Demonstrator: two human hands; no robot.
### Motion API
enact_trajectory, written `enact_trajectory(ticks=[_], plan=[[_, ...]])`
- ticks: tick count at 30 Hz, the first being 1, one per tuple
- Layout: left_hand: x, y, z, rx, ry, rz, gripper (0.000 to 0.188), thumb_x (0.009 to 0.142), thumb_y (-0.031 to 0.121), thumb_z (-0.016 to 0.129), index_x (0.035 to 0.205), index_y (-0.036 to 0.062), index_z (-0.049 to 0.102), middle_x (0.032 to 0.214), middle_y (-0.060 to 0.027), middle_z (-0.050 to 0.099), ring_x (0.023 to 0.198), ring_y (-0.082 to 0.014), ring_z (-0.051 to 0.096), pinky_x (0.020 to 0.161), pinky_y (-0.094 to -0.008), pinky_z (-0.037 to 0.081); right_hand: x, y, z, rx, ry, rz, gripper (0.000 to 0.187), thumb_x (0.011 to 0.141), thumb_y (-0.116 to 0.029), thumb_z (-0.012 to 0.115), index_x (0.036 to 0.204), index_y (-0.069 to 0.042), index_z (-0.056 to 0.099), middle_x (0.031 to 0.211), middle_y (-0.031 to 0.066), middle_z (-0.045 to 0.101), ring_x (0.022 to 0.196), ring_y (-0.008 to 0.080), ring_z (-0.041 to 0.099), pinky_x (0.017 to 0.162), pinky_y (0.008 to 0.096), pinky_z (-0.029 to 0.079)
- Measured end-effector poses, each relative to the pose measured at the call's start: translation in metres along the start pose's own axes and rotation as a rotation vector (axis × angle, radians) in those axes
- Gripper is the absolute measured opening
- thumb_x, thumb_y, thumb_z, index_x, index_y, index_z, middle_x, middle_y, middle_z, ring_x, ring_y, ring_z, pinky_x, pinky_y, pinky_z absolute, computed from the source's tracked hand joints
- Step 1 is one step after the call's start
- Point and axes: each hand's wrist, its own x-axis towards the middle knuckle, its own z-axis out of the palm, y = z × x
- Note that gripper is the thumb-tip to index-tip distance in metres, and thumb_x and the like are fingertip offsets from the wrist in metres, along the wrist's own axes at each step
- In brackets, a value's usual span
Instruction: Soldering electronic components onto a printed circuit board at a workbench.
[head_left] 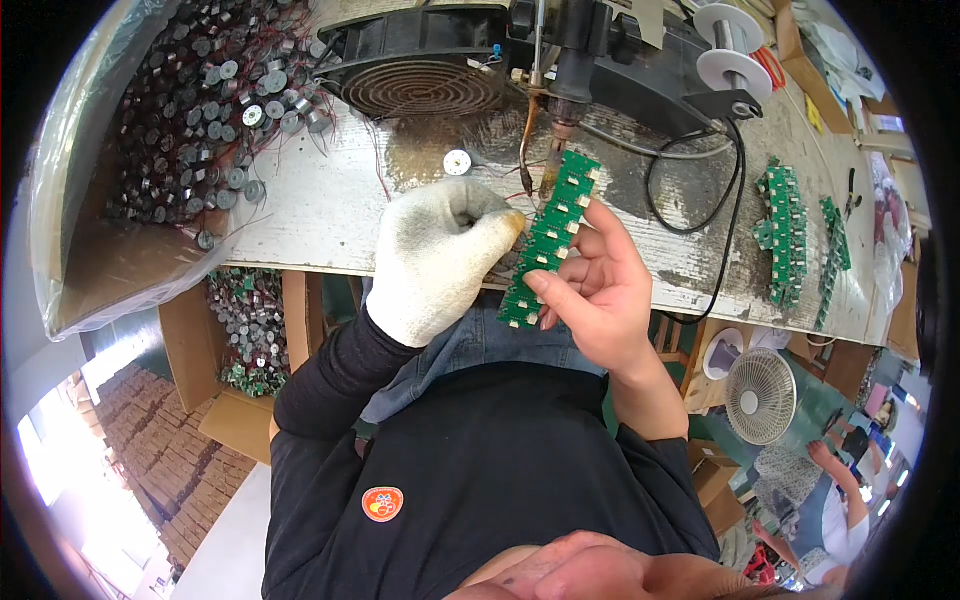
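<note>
My right hand [598, 300], bare, grips a long strip of green circuit board [553, 238] between thumb and fingers. Small pale connectors run along the strip, which is tilted with its upper end close to the soldering iron tip [553, 165]. At the board's left edge, my left hand [435, 255] in a white knit glove is closed in a pinch; what the fingertips hold is hidden. Just beyond the glove, a small round motor [457, 162] with a white face lies on the worn white table. Beside the iron hangs a thin solder feed tube [527, 165].
A heap of small motors with red wires [215, 120] fills the far left. A black fan [415, 75] and a solder spool [730, 50] stand at the back. More green boards [785, 235] lie right, past a looping black cable [735, 200]. Below left sits a cardboard box [190, 350].
</note>
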Motion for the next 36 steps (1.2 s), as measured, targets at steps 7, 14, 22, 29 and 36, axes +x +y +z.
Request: enact_trajectory(ticks=[7,14,22,29,36], plan=[[-0.001,-0.005,0.003,-0.048,0.0,-0.064,0.016,0.082,0.011,0.066,0.081,-0.0046,0.066,0.066,-0.0044,0.063,0.061,-0.0061,0.054,0.054,-0.024,0.044,-0.002,0.006,-0.003,0.021,0.012,0.018,0.071,0.081,0.009,0.066,0.139,0.005,0.026,0.1,0.0118,0.051,0.065,0.0117,0.061,0.048,0.0223,0.05],[0.0,-0.006,0.002,-0.001,-0.014,-0.051,0.015,0.082,0.011,0.066,0.08,-0.0042,0.066,0.066,-0.0042,0.063,0.061,-0.0061,0.054,0.054,-0.0243,0.044,-0.002,0.005,-0.003,0.016,0.01,0.019,0.071,0.081,0.009,0.066,0.139,0.005,0.025,0.101,0.0127,0.052,0.065,0.0121,0.061,0.048,0.0227,0.05],[0.0,-0.007,-0.004,-0.014,-0.021,-0.047,0.015,0.082,0.011,0.066,0.083,-0.004,0.066,0.068,-0.0056,0.064,0.062,-0.0068,0.056,0.056,-0.0243,0.045,-0.001,0.006,0.001,-0.005,0.007,0.011,0.071,0.081,0.009,0.065,0.139,0.004,0.026,0.101,0.0125,0.053,0.064,0.0118,0.061,0.048,0.0224,0.05],[-0.019,0.023,-0.053,0.057,0.243,0.182,0.026,0.084,0.004,0.063,0.107,-0.0066,0.061,0.093,-0.0069,0.068,0.061,-0.0059,0.057,0.056,-0.0195,0.045,0.002,0.0,-0.007,-0.011,0.096,0.033,0.07,0.08,0.009,0.066,0.14,0.002,0.029,0.1,0.0111,0.053,0.065,0.0114,0.061,0.045,0.0212,0.049],[-0.034,0.0,-0.068,0.772,-0.027,0.509,0.03,0.07,0.003,0.069,0.099,0.0072,0.064,0.104,-0.008,0.065,0.076,-0.0225,0.065,0.062,-0.0308,0.052,0.007,0.003,-0.014,-0.016,0.087,0.001,0.067,0.081,0.012,0.06,0.14,0.002,0.029,0.106,0.0165,0.06,0.063,0.0122,0.062,0.044,0.0208,0.049]])
